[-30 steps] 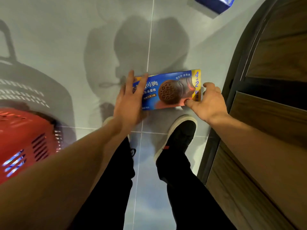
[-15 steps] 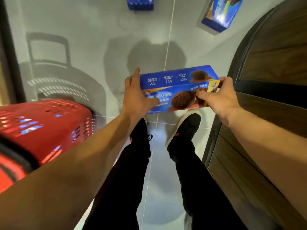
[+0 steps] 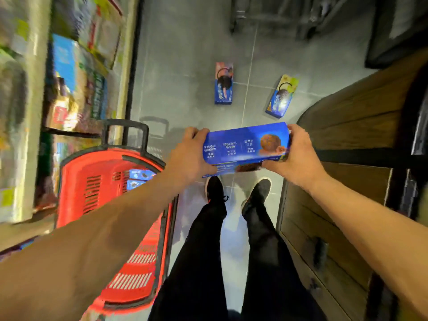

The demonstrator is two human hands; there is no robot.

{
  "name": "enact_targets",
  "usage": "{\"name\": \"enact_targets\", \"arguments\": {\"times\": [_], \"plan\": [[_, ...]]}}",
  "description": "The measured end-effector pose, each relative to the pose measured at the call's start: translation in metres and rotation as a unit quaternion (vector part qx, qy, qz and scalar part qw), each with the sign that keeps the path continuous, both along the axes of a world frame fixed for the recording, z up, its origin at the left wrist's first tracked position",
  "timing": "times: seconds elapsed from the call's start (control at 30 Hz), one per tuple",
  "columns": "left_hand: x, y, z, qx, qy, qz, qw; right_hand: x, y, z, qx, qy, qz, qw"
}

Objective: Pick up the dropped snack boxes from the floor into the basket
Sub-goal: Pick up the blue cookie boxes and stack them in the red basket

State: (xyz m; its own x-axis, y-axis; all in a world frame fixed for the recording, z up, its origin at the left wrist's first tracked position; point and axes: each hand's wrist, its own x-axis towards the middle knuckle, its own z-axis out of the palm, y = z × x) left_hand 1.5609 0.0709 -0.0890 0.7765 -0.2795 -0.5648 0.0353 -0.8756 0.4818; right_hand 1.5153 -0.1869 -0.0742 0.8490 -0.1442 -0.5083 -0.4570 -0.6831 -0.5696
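Note:
I hold a long blue cookie box (image 3: 243, 144) level in the air above my feet, my left hand (image 3: 190, 156) gripping its left end and my right hand (image 3: 294, 154) its right end. A red basket (image 3: 92, 188) with a black handle stands on the floor to the left, partly under my left forearm; blue snack boxes (image 3: 139, 178) lie inside it. Two more snack boxes lie on the grey floor ahead: a pink-topped box (image 3: 223, 83) and a yellow-topped box (image 3: 280, 97).
Shop shelves (image 3: 69, 84) packed with goods run along the left. A wooden counter (image 3: 352, 144) with a curved edge fills the right side. My legs and black shoes (image 3: 238, 193) stand between basket and counter. Dark metal frames (image 3: 278, 15) stand at the far end.
I have lifted the blue box off the floor with both hands and straightened up. The view has risen, bringing the basket, the shelves and two more boxes into sight.

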Motion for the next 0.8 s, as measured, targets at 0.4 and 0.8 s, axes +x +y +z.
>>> {"name": "enact_targets", "arguments": {"times": [0.4,0.8], "plan": [[-0.068,0.038,0.179,0.022,-0.216,-0.065,0.974,-0.053,0.049,0.173,-0.261,-0.116,0.352,0.891],[-0.253,0.068,0.233,0.112,-0.267,-0.046,0.956,-0.215,0.072,0.215,-0.242,-0.206,0.365,0.875]]}}
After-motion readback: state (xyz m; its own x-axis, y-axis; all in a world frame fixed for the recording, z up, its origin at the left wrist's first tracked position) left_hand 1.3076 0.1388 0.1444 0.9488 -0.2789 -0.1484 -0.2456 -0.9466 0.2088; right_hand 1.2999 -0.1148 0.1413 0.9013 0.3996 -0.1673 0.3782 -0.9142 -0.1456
